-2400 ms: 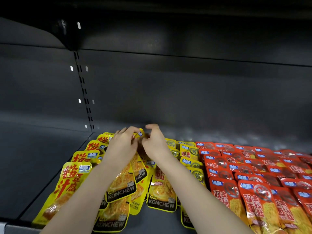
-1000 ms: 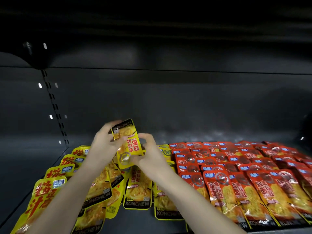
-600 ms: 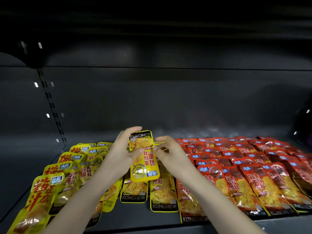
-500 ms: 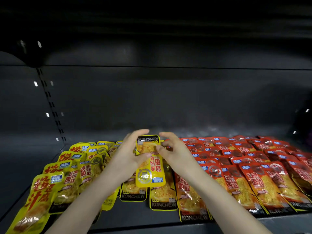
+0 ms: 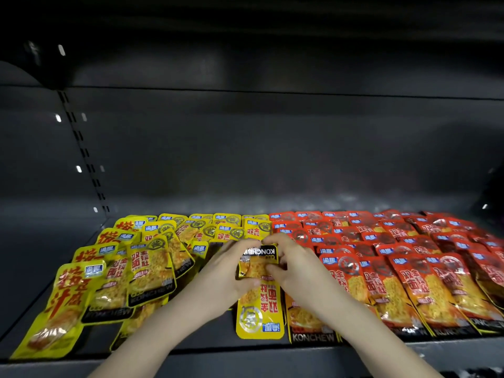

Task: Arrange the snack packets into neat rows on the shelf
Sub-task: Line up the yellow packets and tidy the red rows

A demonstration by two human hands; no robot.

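The left hand [image 5: 227, 271] and right hand [image 5: 296, 264] both pinch the 12 o'clock end of 1 yellow KONCHEW packet [image 5: 259, 309], its long axis running 12 to 6 o'clock.

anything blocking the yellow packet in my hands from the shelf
Nothing visible. The packet, gripped by the left hand and right hand, sits at the shelf front, bare shelf on its left, red packets on its right. Underneath is hidden.

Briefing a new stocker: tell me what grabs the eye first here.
The left hand and right hand pinch an upside-down glossy yellow snack packet at the front of the dark metal shelf. Left of it lie jumbled yellow packets; right, tidy rows of red foil packets.
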